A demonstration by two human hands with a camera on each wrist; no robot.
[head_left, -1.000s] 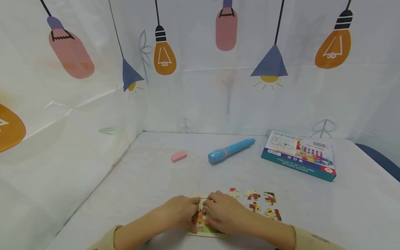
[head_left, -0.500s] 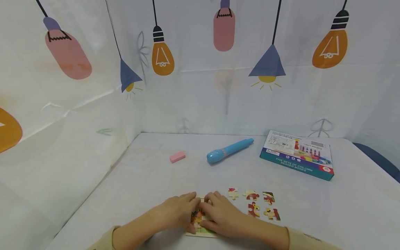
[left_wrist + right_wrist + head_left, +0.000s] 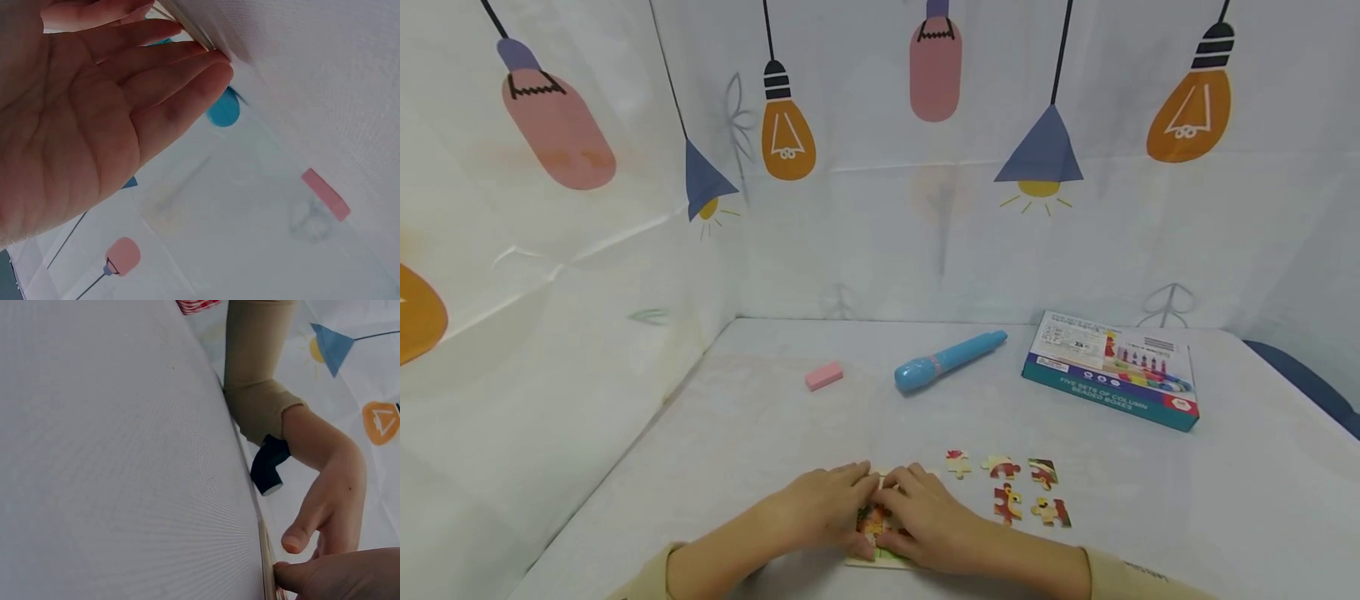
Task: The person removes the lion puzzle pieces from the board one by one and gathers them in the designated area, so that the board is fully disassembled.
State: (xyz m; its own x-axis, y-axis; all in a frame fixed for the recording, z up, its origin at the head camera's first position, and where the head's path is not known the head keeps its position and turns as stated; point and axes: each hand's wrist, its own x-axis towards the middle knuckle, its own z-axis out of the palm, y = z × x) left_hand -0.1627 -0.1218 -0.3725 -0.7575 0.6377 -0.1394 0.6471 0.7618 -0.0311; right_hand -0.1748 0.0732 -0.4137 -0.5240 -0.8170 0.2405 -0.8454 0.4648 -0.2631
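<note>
A small wooden jigsaw board (image 3: 880, 563) with a coloured picture lies at the table's front, mostly covered by both hands. My left hand (image 3: 823, 508) rests along its left side, thumb near the front edge; the left wrist view shows nearly straight fingers (image 3: 181, 103) touching the board's edge (image 3: 190, 26). Over the right part of the board bends my right hand (image 3: 928, 525), fingertips down on the picture. In the right wrist view its thumb (image 3: 294, 575) touches the board's rim (image 3: 267, 559). Whether it pinches a piece is hidden. Several loose jigsaw pieces (image 3: 1007, 504) lie to the right.
Farther back on the white table are a pink eraser-like block (image 3: 824, 376), a blue microphone-shaped toy (image 3: 950, 361) and a flat boxed bead set (image 3: 1111, 371). A white sheet printed with lamps (image 3: 880, 242) hangs behind and at the left.
My right hand has shifted slightly left over the board, closer to the left hand, and covers more of the picture. The left fingers have straightened a little. The loose pieces stay put.
</note>
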